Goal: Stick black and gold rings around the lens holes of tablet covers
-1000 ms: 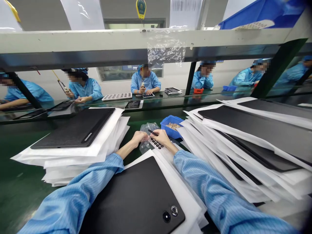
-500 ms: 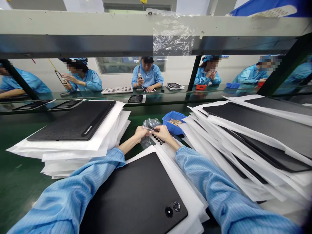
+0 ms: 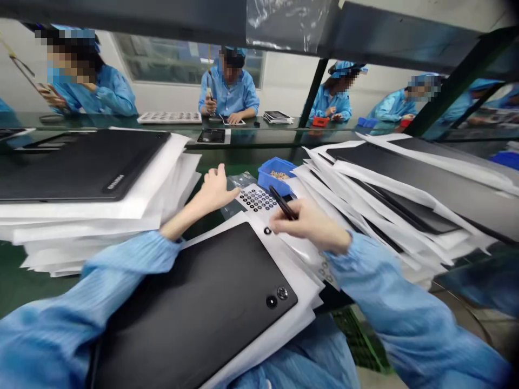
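Right fingers (image 3: 292, 215) pinch black tool (image 3: 281, 202) beside tablet edge (image 3: 271, 262).

Left hand (image 3: 214, 190) open, right hand (image 3: 310, 224) in a pinching grip

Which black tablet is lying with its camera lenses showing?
The black tablet nearest the camera, on white wrap, with two round lenses at its corner; the tablets stacked left and right show none.

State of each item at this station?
Left hand: open, empty, beside sticker sheet.
Right hand: shut on black tool.
Black tool: held, tip down.
Sticker sheet: black rings still on it.
Black tablet: camera side up, on white sleeve.
Blue bin: holds small parts.
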A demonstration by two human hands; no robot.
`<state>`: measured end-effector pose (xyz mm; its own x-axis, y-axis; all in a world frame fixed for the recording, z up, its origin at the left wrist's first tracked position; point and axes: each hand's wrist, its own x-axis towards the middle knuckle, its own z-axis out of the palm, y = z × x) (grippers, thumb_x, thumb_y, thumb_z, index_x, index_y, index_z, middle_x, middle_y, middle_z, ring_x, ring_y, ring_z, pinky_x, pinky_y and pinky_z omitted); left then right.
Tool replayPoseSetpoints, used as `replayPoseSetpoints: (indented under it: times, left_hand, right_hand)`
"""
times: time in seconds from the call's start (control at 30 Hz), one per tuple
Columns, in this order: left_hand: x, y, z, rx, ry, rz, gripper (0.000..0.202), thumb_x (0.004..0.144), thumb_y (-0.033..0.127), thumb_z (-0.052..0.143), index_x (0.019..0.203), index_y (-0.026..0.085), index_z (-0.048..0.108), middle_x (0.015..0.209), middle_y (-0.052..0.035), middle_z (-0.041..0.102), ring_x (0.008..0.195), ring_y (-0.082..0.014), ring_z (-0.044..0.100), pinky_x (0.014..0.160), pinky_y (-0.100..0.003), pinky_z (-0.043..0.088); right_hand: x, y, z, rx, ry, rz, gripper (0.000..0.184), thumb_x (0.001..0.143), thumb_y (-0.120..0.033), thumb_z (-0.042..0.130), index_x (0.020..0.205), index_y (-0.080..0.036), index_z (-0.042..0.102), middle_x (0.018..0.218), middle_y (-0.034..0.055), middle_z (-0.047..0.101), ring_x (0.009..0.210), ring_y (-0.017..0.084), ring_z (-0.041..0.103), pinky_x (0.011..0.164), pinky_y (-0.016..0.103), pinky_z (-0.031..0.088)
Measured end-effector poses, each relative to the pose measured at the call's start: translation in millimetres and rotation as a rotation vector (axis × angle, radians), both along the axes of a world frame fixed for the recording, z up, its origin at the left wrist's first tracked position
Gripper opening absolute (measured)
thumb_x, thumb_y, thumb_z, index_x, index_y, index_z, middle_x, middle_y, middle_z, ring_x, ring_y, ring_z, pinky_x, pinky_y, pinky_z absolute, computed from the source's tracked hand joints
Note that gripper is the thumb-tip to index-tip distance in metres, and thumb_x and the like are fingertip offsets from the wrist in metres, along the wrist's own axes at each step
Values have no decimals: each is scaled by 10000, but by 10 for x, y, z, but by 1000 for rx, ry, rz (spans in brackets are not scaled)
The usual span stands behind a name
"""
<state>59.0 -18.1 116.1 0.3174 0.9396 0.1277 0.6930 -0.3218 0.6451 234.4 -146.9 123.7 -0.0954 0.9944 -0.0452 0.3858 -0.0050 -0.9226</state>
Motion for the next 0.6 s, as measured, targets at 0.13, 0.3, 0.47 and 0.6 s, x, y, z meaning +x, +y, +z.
replayPoseSetpoints:
  times: [0.13, 0.3, 0.47, 0.6]
  left_hand:
    - [-394, -781, 23, 263, 157, -644, 378, 884, 344, 532, 1215, 162, 555, 1284, -102, 510, 1226, -250, 457, 1079, -384, 336]
    - [-613, -1367, -223, 237, 158, -872, 218, 931, 228, 470, 1121, 224, 577, 1242, -43, 540, 1215, -179, 456, 1013, -303, 419]
    - [-534, -1397, -282, 260, 104, -925, 204, 941, 189, 448, 1092, 224, 582, 1210, -42, 551, 1226, -191, 425, 1024, -334, 407]
    - [-520, -1390, -263, 276, 89, -928, 205, 947, 183, 430, 1057, 207, 601, 1157, -50, 578, 1201, -200, 444, 1022, -356, 401]
  right_hand:
    - [-78, -676, -100, -195, 5, 2, 110, 674, -233, 652, 644, -127, 653, 553, -30, 538, 517, 73, 438, 506, 206, 328]
    - [-149, -885, -268, -243, 7, -48, 81, 683, -186, 610, 625, -130, 608, 541, -49, 466, 521, 65, 392, 500, 198, 308]
    - [-188, -865, -307, -269, 93, -91, 78, 679, -178, 593, 616, -133, 590, 542, -48, 484, 511, 59, 384, 495, 191, 318]
    - [-208, -856, -296, -286, 97, -103, 60, 667, -154, 582, 611, -132, 584, 550, -47, 489, 523, 59, 398, 500, 184, 326]
